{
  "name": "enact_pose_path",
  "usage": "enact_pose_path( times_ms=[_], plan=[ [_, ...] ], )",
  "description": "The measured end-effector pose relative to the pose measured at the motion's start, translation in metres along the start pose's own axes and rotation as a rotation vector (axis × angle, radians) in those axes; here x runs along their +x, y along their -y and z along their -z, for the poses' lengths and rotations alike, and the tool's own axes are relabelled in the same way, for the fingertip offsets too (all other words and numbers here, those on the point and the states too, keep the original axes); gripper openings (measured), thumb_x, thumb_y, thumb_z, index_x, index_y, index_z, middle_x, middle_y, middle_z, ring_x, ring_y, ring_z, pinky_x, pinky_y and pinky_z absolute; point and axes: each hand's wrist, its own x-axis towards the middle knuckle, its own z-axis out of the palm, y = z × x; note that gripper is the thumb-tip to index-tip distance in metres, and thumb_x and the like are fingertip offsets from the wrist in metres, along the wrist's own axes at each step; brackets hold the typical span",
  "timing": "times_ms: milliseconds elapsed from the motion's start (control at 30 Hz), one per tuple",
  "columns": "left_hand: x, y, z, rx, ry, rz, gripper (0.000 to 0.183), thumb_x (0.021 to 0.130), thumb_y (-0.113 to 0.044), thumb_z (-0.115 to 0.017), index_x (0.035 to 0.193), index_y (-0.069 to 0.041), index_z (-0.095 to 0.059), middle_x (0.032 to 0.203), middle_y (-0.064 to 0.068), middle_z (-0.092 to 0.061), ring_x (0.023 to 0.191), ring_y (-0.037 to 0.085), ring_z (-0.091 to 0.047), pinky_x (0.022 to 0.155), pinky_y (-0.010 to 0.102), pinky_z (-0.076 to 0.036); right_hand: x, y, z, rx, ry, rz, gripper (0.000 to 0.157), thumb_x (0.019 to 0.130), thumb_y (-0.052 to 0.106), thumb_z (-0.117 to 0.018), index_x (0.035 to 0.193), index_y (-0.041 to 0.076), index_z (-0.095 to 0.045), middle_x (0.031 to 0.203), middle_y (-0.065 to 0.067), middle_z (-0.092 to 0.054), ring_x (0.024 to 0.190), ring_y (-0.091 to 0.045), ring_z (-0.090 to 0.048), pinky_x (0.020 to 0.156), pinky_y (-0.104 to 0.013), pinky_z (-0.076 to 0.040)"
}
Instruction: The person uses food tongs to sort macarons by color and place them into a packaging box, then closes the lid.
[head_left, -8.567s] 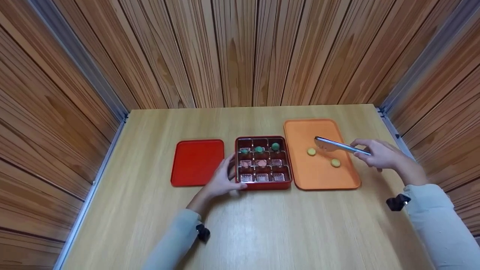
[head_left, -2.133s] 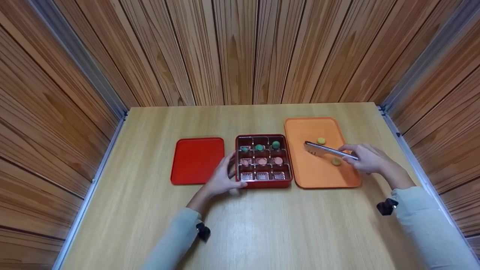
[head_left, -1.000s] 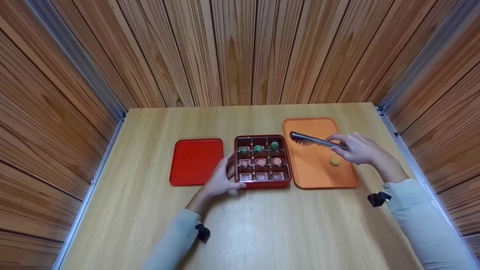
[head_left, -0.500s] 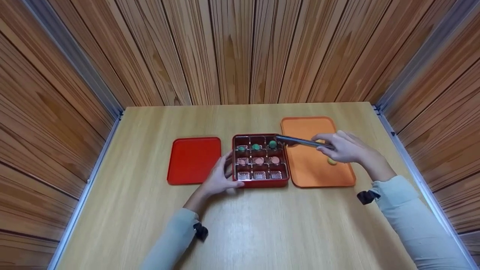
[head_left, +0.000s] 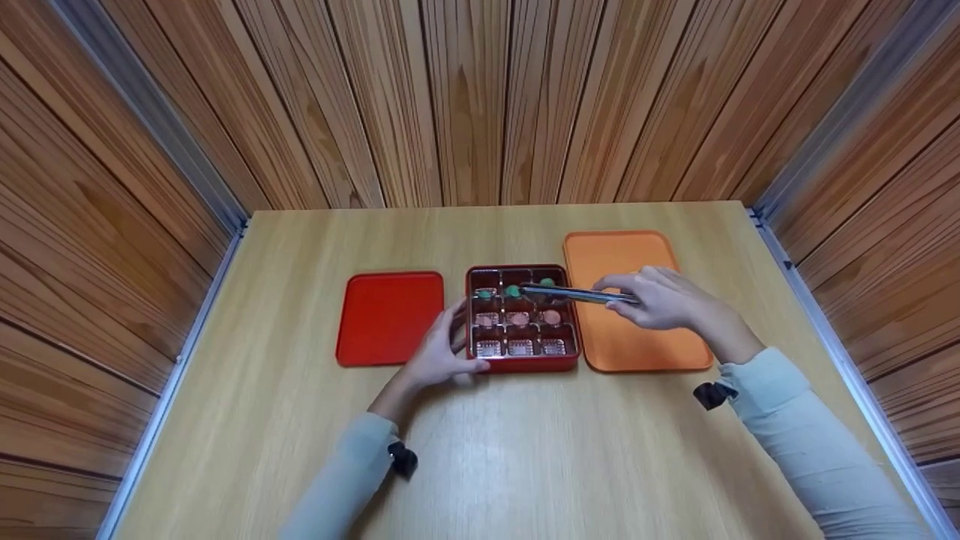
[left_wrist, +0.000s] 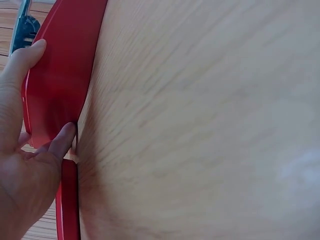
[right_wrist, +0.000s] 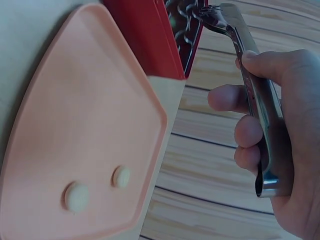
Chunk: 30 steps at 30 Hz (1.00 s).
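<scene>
My left hand (head_left: pixel 439 358) grips the left front corner of a dark red box (head_left: pixel 532 365), thumb along its front and fingers at its side. Clear dividers split the box into compartments. Three round green pieces (head_left: pixel 512 290) lie across its back row and three pink ones (head_left: pixel 519 319) across the middle row; the front row shows bare ribbed bottoms. With my right hand (head_left: pixel 660 300) I hold metal tongs (head_left: pixel 581 294), their tips over the box's back part near the middle green piece. I cannot tell what is between the tips.
An orange tray (head_left: pixel 645 352) lies right beside the box. Two pale round pieces (right_wrist: pixel 76 196) on it show in the right wrist view; my right hand hides them in the head view. Left of the box lies a flat red square tray or lid (head_left: pixel 386 315). Wood-plank walls enclose the table.
A third pink piece has come into the middle row. A yellow piece is gone from the tray's middle. The tongs have swung left from the tray to over the box; my left hand stays put.
</scene>
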Motion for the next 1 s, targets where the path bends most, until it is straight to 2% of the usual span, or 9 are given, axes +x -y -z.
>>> enact_pose_path(
  times_ms=[300, 533, 700, 1000],
  plan=[
    [0.0, 0.0, 0.001, 0.001, -0.002, 0.003, 0.124, 0.085, -0.01, -0.099, 0.18, -0.012, -0.019, 0.185, 0.02, -0.027, 0.176, 0.041, -0.027, 0.139, 0.052, -0.038, 0.013, 0.018, -0.01, -0.026, 0.013, 0.075, 0.027, 0.109, 0.021, -0.068, 0.134, 0.013, -0.076, 0.066, 0.008, -0.048, 0.051, -0.007, -0.034, 0.05, -0.021, -0.025],
    [-0.001, 0.0, 0.0, -0.003, -0.006, 0.005, 0.125, 0.084, -0.006, -0.099, 0.18, -0.011, -0.019, 0.185, 0.022, -0.026, 0.176, 0.042, -0.026, 0.138, 0.051, -0.039, 0.018, 0.031, -0.017, -0.047, 0.034, 0.069, 0.033, 0.109, 0.024, -0.068, 0.14, 0.016, -0.076, 0.065, 0.007, -0.04, 0.056, -0.01, -0.033, 0.057, -0.024, -0.023],
    [-0.001, 0.0, 0.0, -0.01, -0.002, -0.003, 0.125, 0.084, -0.004, -0.099, 0.18, -0.01, -0.018, 0.184, 0.022, -0.028, 0.175, 0.042, -0.028, 0.138, 0.052, -0.039, 0.02, 0.039, -0.023, -0.052, 0.037, 0.106, 0.032, 0.11, 0.023, -0.066, 0.14, 0.016, -0.076, 0.065, 0.008, -0.035, 0.057, -0.01, -0.03, 0.056, -0.023, -0.022],
    [0.0, -0.001, 0.0, 0.009, -0.009, 0.009, 0.126, 0.083, -0.005, -0.099, 0.18, -0.011, -0.019, 0.184, 0.021, -0.029, 0.175, 0.042, -0.028, 0.138, 0.052, -0.038, 0.023, 0.049, -0.029, -0.037, 0.068, 0.104, 0.033, 0.112, 0.025, -0.065, 0.142, 0.019, -0.075, 0.072, 0.003, -0.049, 0.065, -0.013, -0.036, 0.063, -0.026, -0.027]
  ],
)
